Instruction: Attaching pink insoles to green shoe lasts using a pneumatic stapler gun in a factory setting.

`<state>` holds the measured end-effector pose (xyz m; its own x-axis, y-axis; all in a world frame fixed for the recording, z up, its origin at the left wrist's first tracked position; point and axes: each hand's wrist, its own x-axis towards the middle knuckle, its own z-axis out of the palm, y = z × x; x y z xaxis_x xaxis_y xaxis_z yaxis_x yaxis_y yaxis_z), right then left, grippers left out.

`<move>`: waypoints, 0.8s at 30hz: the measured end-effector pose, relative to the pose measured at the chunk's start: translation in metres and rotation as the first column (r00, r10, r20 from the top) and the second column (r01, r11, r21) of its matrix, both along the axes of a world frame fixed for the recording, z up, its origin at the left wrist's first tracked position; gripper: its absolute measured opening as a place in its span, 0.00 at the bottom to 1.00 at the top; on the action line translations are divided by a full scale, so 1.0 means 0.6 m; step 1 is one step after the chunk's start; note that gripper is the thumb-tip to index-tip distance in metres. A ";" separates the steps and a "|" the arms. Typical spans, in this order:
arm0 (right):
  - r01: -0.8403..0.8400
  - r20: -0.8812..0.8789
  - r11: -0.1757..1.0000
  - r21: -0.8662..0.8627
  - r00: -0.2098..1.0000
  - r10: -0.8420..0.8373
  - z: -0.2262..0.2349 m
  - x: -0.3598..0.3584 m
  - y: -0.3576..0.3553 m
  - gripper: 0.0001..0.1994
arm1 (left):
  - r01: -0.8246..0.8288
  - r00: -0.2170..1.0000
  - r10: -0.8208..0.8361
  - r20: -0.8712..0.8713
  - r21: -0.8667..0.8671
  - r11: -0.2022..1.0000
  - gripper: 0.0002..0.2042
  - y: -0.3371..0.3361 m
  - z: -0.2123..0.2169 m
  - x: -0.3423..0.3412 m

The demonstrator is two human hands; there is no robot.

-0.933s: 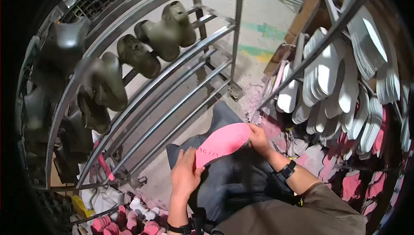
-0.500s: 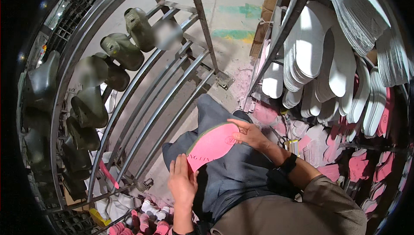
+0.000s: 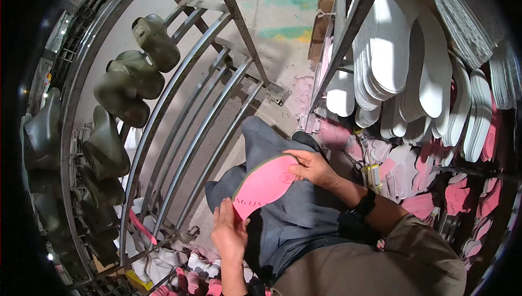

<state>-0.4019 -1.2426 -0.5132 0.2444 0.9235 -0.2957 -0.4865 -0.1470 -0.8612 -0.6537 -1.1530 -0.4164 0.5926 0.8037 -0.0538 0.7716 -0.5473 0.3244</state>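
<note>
Head view: a pink insole (image 3: 265, 183) is held over the lap, its long axis running from lower left to upper right. The lower end is pinched by the fingers of the left hand (image 3: 229, 232), while the upper end is gripped by the right hand (image 3: 312, 166), thumb on top, fingers curled beneath. Green shoe lasts (image 3: 130, 78) hang on the metal rack (image 3: 190, 116) well to the left; white insoles (image 3: 402, 62) are stacked at the right.

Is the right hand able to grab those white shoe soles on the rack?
Probably yes. The right hand is busy holding the pink insole, but the white soles hang on that same side, with open space and nothing blocking the way.
</note>
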 end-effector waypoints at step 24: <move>-0.008 -0.053 1.000 0.009 0.999 0.008 -0.003 0.002 -0.001 0.25 | -0.022 0.998 0.022 0.060 -0.003 1.000 0.33 0.003 -0.028 -0.010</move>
